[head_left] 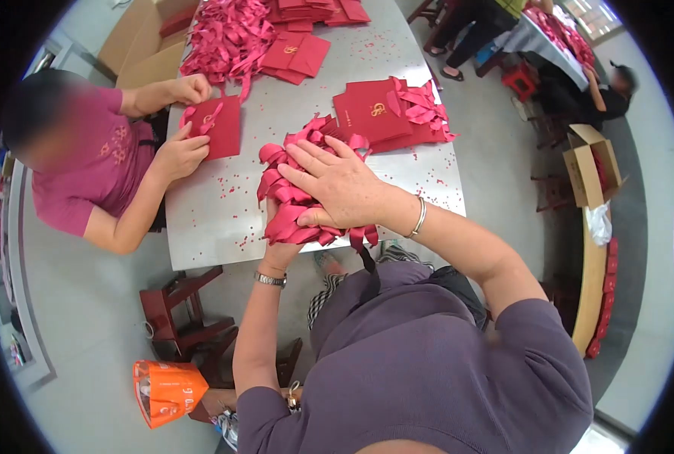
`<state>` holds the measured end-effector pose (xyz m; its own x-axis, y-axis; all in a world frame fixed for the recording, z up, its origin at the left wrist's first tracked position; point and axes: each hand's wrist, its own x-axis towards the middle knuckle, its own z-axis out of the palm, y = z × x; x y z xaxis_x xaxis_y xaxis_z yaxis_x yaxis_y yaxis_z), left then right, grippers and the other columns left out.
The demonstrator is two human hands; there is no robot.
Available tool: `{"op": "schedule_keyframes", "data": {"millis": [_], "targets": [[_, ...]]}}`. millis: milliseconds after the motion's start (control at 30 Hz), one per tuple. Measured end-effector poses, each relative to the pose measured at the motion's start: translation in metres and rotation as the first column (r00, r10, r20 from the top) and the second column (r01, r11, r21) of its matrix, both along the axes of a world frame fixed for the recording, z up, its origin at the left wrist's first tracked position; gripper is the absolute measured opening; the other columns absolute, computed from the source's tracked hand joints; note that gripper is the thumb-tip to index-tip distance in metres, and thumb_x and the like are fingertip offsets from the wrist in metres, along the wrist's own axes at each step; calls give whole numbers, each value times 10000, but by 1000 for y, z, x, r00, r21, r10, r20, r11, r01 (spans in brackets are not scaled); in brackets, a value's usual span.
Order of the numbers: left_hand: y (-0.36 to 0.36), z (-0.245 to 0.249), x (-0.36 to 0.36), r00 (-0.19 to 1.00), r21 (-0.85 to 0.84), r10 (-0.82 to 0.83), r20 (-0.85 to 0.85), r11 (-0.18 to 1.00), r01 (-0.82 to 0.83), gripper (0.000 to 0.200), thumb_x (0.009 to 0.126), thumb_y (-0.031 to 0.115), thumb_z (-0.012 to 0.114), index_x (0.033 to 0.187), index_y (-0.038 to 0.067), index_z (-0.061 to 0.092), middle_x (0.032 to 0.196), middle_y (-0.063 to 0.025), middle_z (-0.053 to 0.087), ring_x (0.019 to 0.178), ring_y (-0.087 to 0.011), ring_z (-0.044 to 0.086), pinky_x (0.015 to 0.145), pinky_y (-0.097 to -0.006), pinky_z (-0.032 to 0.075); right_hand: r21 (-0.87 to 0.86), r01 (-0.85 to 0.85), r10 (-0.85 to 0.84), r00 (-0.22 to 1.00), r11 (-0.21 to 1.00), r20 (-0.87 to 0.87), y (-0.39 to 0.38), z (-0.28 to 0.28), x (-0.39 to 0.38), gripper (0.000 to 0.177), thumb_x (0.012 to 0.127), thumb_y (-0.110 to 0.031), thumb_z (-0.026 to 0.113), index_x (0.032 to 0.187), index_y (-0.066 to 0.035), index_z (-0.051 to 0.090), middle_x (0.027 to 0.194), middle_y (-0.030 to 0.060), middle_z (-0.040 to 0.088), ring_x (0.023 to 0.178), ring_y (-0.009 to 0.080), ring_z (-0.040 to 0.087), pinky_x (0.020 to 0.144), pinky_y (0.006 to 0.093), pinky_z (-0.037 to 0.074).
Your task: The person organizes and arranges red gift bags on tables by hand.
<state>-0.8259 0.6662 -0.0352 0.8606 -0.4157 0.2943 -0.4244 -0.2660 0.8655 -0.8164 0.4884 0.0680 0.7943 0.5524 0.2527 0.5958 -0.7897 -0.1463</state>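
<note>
A heaped bundle of dark pink satin ribbon loops lies at the near edge of the metal table, with dark red card showing among the loops. My right hand, with a bangle at the wrist, presses flat on top of it, fingers spread. Below the bundle's near side is my left hand, with a watch at the wrist; its fingers are hidden under the ribbons. Just beyond my right hand lies a stack of red paper bags with gold print, and ribbons on its right end.
On the left a person handles a red bag with a ribbon. A ribbon pile and more red bags lie at the table's far end. Small red bits dot the tabletop. Stools and an orange bag stand lower left.
</note>
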Motion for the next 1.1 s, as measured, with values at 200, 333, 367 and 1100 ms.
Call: {"op": "schedule_keyframes", "data": {"millis": [200,333,367,1100], "targets": [[-14,-32,9,965,-16,225,137,974,-225,587,784,280,707,1266,45,467,1271,-136,507,1158,-294,494,974,-391,392,117,-82,92,992,990,-81,-6,4,11,764,813,-605,471,1346,-64,385,1364,205,394,1293,320,355,1050,519,232],[-14,-19,13,938,-497,39,-345,840,-218,528,773,100,653,1248,-10,451,1213,-97,537,1103,-218,535,930,-358,443,354,89,-95,995,931,0,-32,37,20,720,809,-385,618,1377,-47,331,1348,209,406,1287,348,346,1069,481,243],[-24,17,3,859,-720,-177,-480,638,-271,547,763,54,628,1267,-1,424,1212,-101,536,1085,-222,544,937,-363,444,583,129,-180,983,802,30,-44,43,22,652,794,-381,604,1296,-10,416,1321,223,433,1249,359,394,1039,448,289],[-306,-1,-258,-186,-633,-701,-688,706,-318,497,920,414,444,1276,70,479,1237,-109,558,1090,-297,556,933,-439,466,460,595,-450,802,659,-393,-330,58,-325,227,785,-257,659,918,-74,642,808,65,641,730,263,609,634,342,484]]}}
